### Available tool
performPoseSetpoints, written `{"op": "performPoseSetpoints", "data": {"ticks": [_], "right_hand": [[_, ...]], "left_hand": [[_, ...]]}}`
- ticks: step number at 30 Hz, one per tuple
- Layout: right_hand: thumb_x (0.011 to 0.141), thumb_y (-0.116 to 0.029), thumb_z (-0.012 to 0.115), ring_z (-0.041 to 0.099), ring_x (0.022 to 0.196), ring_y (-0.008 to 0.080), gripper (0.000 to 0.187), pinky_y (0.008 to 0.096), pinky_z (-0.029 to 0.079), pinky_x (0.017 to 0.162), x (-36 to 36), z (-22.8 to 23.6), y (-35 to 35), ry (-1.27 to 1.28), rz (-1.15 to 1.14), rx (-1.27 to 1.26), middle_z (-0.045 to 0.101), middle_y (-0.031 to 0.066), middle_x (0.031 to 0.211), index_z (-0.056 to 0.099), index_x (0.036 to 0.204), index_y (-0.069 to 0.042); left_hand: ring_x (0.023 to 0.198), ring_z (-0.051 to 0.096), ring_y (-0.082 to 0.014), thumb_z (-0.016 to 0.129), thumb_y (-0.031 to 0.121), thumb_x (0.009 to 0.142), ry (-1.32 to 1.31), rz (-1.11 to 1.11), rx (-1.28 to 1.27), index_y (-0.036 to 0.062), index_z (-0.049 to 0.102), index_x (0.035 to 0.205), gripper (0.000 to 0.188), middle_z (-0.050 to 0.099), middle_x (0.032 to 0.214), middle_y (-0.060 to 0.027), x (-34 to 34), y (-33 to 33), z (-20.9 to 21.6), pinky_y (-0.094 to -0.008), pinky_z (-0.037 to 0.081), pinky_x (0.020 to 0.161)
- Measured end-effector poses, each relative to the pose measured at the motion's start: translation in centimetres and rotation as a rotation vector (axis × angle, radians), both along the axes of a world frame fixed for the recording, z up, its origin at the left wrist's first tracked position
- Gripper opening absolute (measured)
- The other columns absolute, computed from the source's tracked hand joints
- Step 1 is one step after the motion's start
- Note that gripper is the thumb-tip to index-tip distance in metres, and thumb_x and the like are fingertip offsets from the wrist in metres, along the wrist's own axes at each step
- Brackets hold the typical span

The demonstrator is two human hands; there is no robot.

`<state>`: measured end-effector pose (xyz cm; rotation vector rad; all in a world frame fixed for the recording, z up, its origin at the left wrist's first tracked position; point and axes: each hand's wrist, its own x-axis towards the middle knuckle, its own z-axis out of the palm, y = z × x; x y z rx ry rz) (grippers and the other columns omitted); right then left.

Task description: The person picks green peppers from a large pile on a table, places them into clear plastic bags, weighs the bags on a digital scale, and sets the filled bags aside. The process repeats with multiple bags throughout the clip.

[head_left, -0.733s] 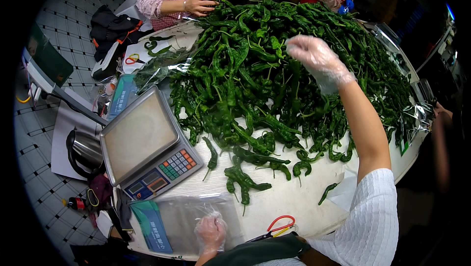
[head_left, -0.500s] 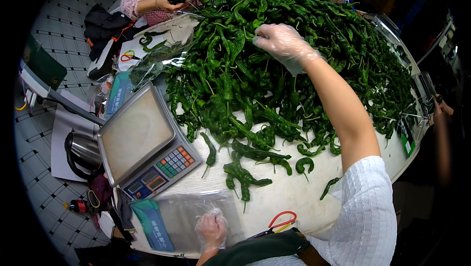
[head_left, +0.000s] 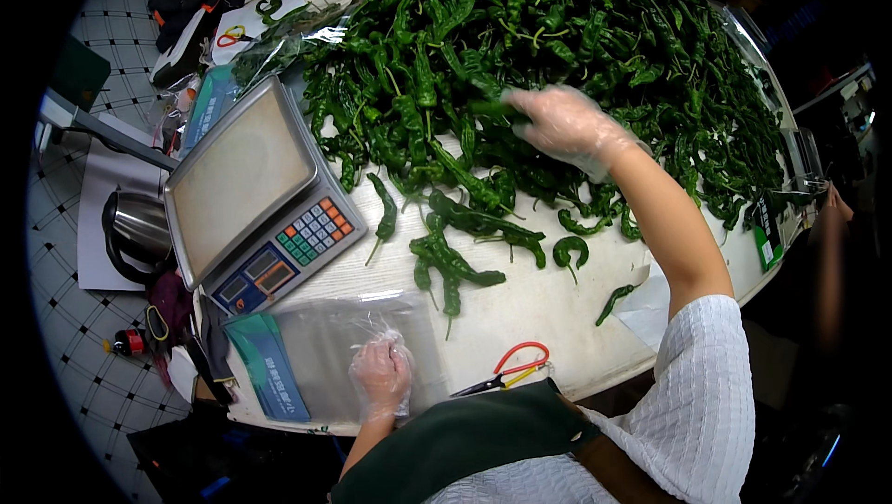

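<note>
Pinching a green pepper (head_left: 489, 107), the right hand (head_left: 569, 125) hung over an unbagged heap (head_left: 576, 26); the left hand (head_left: 382, 372), grip unclear, curled on an unfilled plastic bag (head_left: 321, 351).

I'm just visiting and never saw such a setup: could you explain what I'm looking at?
No robot here: these are a person's own hands in clear plastic gloves. A wide fisheye camera on the person's head looks down at them, so straight edges bend. On the white table lies a heap of green peppers, a few loose ones nearer the person. At the left stands a scale; red and yellow scissors lie near the front edge. The left hand rests on a flat clear bag. The right hand is at the heap, a blurred pepper by its fingertips; I can't tell whether it is held.
</note>
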<state>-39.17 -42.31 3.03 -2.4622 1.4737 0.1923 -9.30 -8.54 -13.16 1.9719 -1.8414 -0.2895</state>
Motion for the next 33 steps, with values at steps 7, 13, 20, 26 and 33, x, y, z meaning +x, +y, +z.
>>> {"op": "performPoseSetpoints", "data": {"ticks": [7, 13, 20, 26, 33], "right_hand": [[0.076, -0.013, 0.065, 0.065, 0.085, 0.0372, 0.041, 0.0487, 0.051, 0.076, -5.1, -4.5, 11.5, -0.103, 0.045, -0.118, 0.066, 0.0177, 0.083, 0.058, 0.115, -0.003], [0.091, -0.015, 0.065, 0.057, 0.062, 0.0099, 0.026, 0.0251, 0.048, 0.055, -8.0, -3.6, 16.6, -1.061, -0.825, 0.197, 0.059, 0.0011, 0.077, 0.055, 0.111, -0.003], [0.089, -0.019, 0.067, 0.054, 0.063, 0.0125, 0.037, 0.0278, 0.048, 0.058, -9.0, -2.9, 14.9, -1.431, -0.924, 0.049, 0.059, 0.0055, 0.084, 0.051, 0.116, 0.000], [0.080, -0.030, 0.073, 0.063, 0.098, 0.0398, 0.093, 0.0463, 0.051, 0.087, -1.2, -7.1, 10.2, -0.371, -0.637, -0.184, 0.061, 0.0275, 0.109, 0.018, 0.151, -0.004], [0.080, -0.014, 0.066, 0.063, 0.097, 0.0429, 0.081, 0.0469, 0.049, 0.087, -3.1, -4.5, 12.0, -0.367, -0.729, -0.072, 0.067, 0.0267, 0.103, 0.025, 0.150, -0.018]], "left_hand": [[0.074, 0.060, -0.0353, 0.059, 0.008, 0.080, 0.057, -0.004, -0.054, 0.0068, 0.063, 0.090, 0.011, 0.063, 0.081, -0.0136, -0.3, -0.7, 0.5, -0.0444, 0.048, 0.070], [0.080, 0.060, -0.0355, 0.056, 0.001, 0.080, 0.296, 0.260, -0.030, 0.0025, 0.059, 0.091, 0.012, 0.059, 0.088, -0.0150, 0.2, 0.0, 4.6, -0.0404, 0.048, 0.072], [0.073, 0.060, -0.0276, 0.055, -0.010, 0.074, 0.072, 0.131, -0.251, 0.0002, 0.059, 0.088, 0.018, 0.061, 0.098, -0.0155, 0.4, 0.7, 12.6, -0.0358, 0.048, 0.070], [0.088, 0.063, -0.0327, 0.056, -0.010, 0.068, 0.031, 0.085, 0.000, 0.0018, 0.064, 0.080, 0.020, 0.062, 0.110, -0.0171, -1.1, 1.3, 12.7, -0.0403, 0.052, 0.072], [0.092, 0.062, -0.0330, 0.055, -0.007, 0.072, -0.035, 0.150, 0.031, 0.0023, 0.065, 0.083, 0.017, 0.065, 0.101, -0.0146, -0.4, 3.6, 11.8, -0.0420, 0.051, 0.078]]}}
